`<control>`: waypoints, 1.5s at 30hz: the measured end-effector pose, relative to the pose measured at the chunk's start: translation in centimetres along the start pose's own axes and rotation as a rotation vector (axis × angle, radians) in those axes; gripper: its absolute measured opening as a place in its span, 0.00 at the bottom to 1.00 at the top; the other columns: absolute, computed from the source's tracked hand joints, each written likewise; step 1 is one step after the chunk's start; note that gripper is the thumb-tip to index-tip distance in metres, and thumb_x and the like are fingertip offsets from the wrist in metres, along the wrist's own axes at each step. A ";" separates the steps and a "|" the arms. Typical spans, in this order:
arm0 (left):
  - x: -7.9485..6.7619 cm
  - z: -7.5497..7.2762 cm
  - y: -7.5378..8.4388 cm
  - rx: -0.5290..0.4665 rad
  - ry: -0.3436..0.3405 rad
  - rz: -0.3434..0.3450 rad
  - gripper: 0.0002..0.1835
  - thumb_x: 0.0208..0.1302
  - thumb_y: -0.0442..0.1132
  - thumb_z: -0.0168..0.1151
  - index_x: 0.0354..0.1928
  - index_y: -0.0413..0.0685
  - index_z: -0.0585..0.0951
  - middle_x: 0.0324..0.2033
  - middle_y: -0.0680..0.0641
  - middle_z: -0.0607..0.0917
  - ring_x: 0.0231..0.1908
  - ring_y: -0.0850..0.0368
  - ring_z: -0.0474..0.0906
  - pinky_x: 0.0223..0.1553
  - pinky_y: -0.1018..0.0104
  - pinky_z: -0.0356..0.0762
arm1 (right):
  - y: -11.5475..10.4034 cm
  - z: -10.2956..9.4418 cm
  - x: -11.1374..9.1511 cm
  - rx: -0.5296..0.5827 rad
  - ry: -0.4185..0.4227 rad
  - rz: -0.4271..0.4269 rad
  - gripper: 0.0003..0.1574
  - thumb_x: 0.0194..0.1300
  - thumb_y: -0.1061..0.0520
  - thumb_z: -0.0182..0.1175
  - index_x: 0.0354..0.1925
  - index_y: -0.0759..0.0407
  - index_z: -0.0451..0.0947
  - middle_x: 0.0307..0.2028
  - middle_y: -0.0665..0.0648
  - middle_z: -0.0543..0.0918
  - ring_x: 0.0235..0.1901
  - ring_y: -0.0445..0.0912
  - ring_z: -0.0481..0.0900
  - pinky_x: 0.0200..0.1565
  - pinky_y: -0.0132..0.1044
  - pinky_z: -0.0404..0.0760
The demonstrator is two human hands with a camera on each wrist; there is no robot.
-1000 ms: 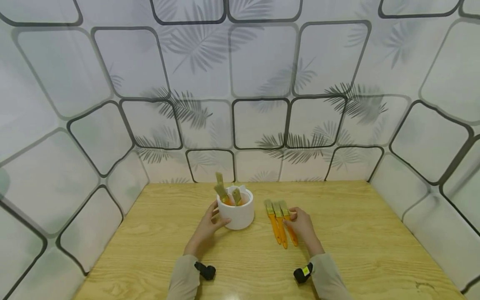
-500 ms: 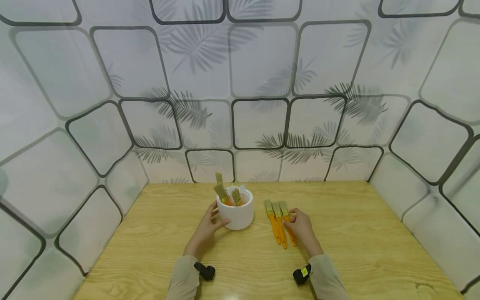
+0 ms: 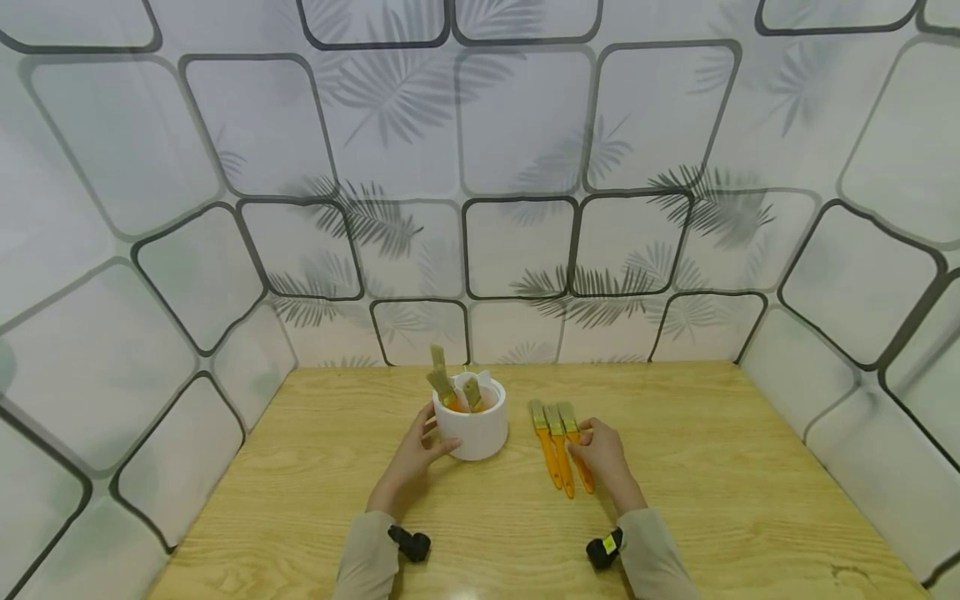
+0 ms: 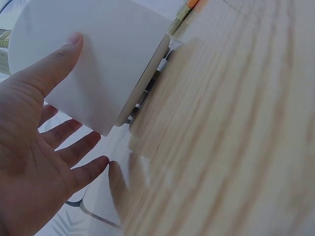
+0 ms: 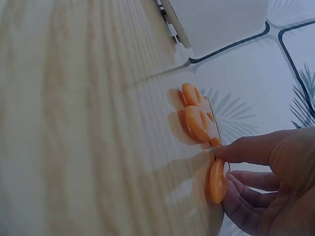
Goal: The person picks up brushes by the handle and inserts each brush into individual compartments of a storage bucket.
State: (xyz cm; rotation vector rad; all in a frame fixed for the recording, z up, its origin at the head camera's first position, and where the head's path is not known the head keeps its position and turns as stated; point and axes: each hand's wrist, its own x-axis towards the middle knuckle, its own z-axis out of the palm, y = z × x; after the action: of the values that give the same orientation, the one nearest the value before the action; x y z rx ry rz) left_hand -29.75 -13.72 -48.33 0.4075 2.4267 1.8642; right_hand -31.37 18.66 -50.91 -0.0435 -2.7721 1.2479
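Two bare hands in pale beige sleeves are at a light wood-grain worktop [image 3: 480,518]. The left grip [image 3: 414,454] is held wide in a loose curve around a round white pot [image 3: 482,438], which stands upright just to its right. Its thumb rests on the pot's near wall, and its fingers reach around the left side. Beyond that thumb, several paintbrushes [image 3: 444,387] stand in the pot, tilted, with tan bristles above the rim and bits of orange handle showing inside.

The right grip [image 3: 602,454] is nearly closed, thumb and fingers pinching the orange handle of the right brush [image 3: 587,477]. Whether that brush is raised at all cannot be told. Immediately to the left of this grip are the middle brush [image 3: 565,468] and, farther left, the left brush [image 3: 551,460]. All three are side by side, bristles pointing away from the person and handles toward them, between the right grip and the pot.

Small black devices are worn just behind each grip: a left wrist device [image 3: 410,543] and a right wrist device [image 3: 603,550]. Far beyond both grips rises a white wall [image 3: 522,250] patterned with rounded grey outlines and palm leaves.
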 end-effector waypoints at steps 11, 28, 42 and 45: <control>0.1 -0.1 -0.3 0.003 -0.006 0.003 0.44 0.59 0.37 0.64 0.71 0.42 0.50 0.70 0.37 0.53 0.66 0.34 0.54 0.66 0.39 0.52 | 0.2 -0.2 0.1 0.022 -0.026 0.041 0.23 0.54 0.63 0.64 0.47 0.73 0.73 0.27 0.61 0.77 0.23 0.46 0.73 0.23 0.36 0.75; 0.0 0.2 0.1 0.027 0.010 -0.012 0.45 0.58 0.39 0.65 0.71 0.42 0.49 0.70 0.38 0.53 0.66 0.35 0.55 0.64 0.40 0.56 | 0.8 -0.7 0.6 0.072 -0.008 0.047 0.17 0.55 0.63 0.62 0.42 0.74 0.79 0.35 0.67 0.83 0.32 0.52 0.81 0.31 0.40 0.82; 0.1 0.0 -0.1 0.032 0.030 0.004 0.45 0.57 0.38 0.66 0.71 0.41 0.51 0.69 0.37 0.55 0.65 0.35 0.56 0.65 0.40 0.54 | 0.5 -1.2 0.8 0.119 0.004 0.024 0.18 0.58 0.61 0.62 0.44 0.73 0.79 0.35 0.65 0.82 0.32 0.49 0.79 0.30 0.35 0.80; 0.1 -0.1 -0.1 0.035 0.032 0.004 0.44 0.57 0.38 0.66 0.70 0.42 0.51 0.69 0.37 0.55 0.65 0.34 0.56 0.65 0.39 0.55 | 0.4 -1.3 0.9 0.146 -0.006 0.030 0.18 0.60 0.61 0.61 0.45 0.74 0.78 0.36 0.66 0.82 0.33 0.50 0.80 0.32 0.36 0.81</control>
State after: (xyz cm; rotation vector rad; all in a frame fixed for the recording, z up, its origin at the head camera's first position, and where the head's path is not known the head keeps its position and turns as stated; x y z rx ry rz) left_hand -29.92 -13.80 -48.42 0.3880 2.4843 1.8461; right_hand -32.11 19.94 -50.30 -0.0703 -2.6856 1.4566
